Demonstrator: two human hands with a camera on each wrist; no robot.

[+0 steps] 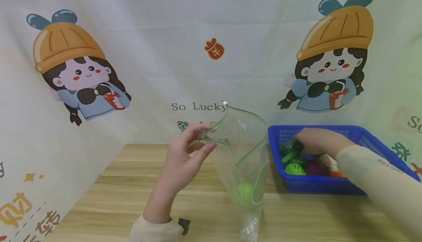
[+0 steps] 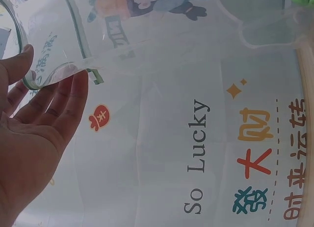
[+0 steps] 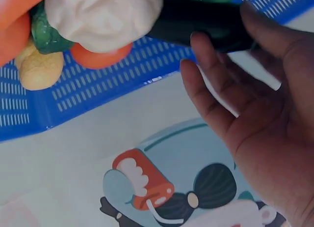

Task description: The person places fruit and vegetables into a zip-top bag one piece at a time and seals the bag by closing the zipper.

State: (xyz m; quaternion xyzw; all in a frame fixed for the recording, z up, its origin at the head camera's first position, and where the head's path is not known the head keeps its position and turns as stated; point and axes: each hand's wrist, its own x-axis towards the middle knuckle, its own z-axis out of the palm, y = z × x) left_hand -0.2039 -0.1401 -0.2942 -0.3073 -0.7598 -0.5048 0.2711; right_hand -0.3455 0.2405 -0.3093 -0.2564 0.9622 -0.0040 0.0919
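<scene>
My left hand [image 1: 186,161] holds the rim of a clear bag [image 1: 244,143] with green edging between thumb and fingers, and its mouth gapes. Low inside the bag sits a light green round vegetable [image 1: 245,192]. My right hand [image 1: 318,143] is over the blue basket [image 1: 323,184] at the right. In the right wrist view, its thumb and fingers grip one end of a long, dark, glossy eggplant [image 3: 201,23]. Beside the eggplant lies a white cauliflower [image 3: 103,15]. The eggplant's other end is hidden behind the cauliflower.
More play vegetables fill the basket, among them a tomato [image 3: 100,55], a potato-like piece [image 3: 39,70] and a bumpy green one [image 1: 295,169]. A small black piece [image 1: 184,226] shows beside the left sleeve. A printed cloth [image 1: 158,62] hangs behind the wooden table [image 1: 132,183].
</scene>
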